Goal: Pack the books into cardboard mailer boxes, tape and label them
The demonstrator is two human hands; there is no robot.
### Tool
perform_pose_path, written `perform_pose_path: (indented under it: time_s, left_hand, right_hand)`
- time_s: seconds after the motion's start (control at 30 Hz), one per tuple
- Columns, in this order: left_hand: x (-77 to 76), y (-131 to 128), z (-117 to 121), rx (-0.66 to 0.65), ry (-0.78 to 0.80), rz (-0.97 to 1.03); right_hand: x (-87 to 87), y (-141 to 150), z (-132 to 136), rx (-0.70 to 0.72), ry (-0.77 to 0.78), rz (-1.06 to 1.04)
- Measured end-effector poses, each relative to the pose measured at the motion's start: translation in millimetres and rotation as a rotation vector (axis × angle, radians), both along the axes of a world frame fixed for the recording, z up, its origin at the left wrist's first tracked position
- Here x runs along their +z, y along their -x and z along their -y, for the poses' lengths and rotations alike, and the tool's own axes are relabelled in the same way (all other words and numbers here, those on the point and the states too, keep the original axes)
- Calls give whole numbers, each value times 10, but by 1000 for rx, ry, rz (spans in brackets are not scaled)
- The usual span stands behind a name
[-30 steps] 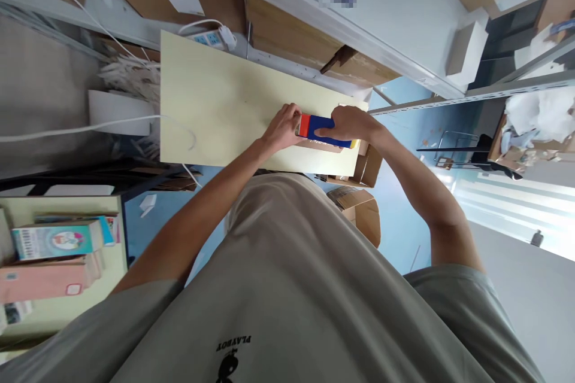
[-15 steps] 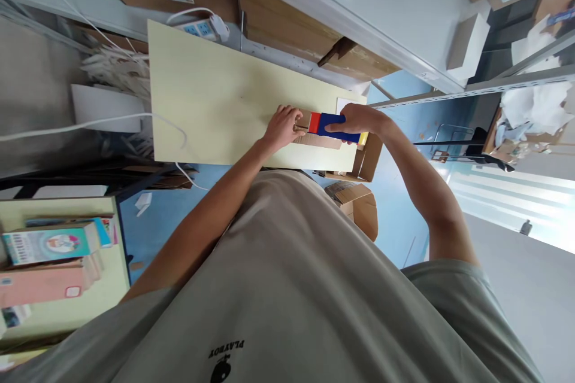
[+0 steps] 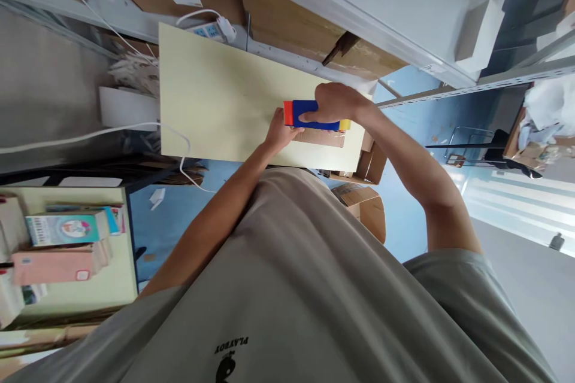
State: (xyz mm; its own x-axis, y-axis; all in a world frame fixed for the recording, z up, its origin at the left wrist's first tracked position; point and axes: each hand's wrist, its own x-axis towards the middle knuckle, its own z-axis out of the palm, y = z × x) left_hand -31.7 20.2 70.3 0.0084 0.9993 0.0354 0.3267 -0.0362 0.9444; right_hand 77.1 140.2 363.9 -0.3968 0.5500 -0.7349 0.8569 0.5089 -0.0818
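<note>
My right hand grips a blue box with a red left end and a yellow right end, its thumb lying across the blue side. Close against the red end is my left hand, fingers curled and partly hidden behind the box; what they hold cannot be made out. Beneath both hands a flat brown cardboard piece lies on the pale yellow tabletop.
Behind the tabletop sit a power strip and large cartons under a white shelf. Open cardboard boxes stand at the right end. A white cable crosses the left side. Books lie on another table at left.
My right hand has moved the blue box left, and its red end now meets my left hand. The brownish part that showed between them is covered. The whole view has shifted slightly.
</note>
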Motion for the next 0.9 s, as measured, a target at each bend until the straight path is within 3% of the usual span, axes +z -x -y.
perform_pose_path:
  time_s: [0.13,0.23,0.47,0.57,0.77,0.9]
  left_hand:
    - [-4,103,20,-45,-7,-111]
    - [16,164,1,-110,-4,-95]
    - [122,229,17,-104,67,-62]
    - [167,126,80,26,119,-10]
    - [119,-142,206,522,289,68]
    - [131,-141,208,605,409,80]
  right_hand:
    - [-99,-544,-68,-66,36,81]
    - [-299,-877,-84,-129,92,120]
    - [-884,-1045,-80,-163,116,174]
    - [-969,-1054,-62,-163,125,141]
    - [-978,-1107,-37,-199,141,40]
    - [-1009,-1125,-72,-202,187,-15]
